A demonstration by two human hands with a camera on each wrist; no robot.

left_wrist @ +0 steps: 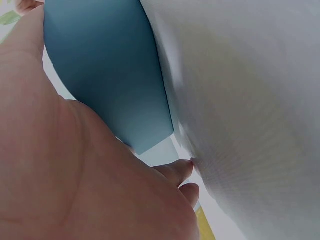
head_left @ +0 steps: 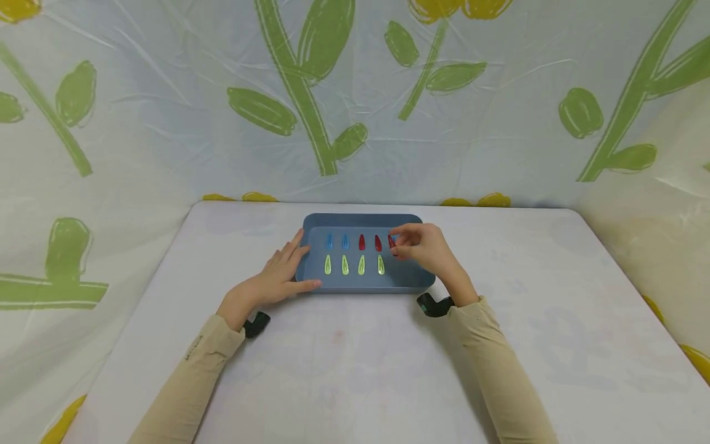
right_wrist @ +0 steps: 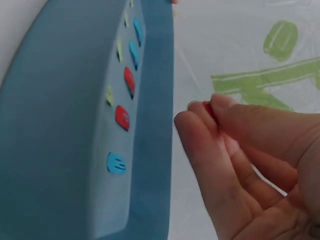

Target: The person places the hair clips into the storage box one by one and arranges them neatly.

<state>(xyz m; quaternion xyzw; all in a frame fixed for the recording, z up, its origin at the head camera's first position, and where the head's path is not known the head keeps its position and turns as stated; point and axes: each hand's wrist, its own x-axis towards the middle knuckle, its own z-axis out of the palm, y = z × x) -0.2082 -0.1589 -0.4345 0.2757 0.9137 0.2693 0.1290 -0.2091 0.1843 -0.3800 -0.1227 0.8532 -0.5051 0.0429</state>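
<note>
My right hand [head_left: 427, 246] pinches a red snap hair clip [right_wrist: 209, 110] between thumb and fingertips, over the right part of a blue-grey tray [head_left: 355, 288]. Below the fingertips, a blue hair clip [right_wrist: 116, 163] lies in the tray. Two red clips [head_left: 362, 242] lie to its left, then two blue clips [head_left: 330, 241], all in one row. Several light green clips [head_left: 345, 265] form a nearer row. With fingers spread, my left hand [head_left: 274, 274] rests against the tray's left end; its thumb reaches the front left corner.
The tray stands on a white-covered table [head_left: 344, 370]. Behind the table hangs a pale curtain [head_left: 183, 123] printed with green leaves and yellow flowers. A dark wrist device [head_left: 435, 305] sits at the right cuff, another [head_left: 257, 324] at the left.
</note>
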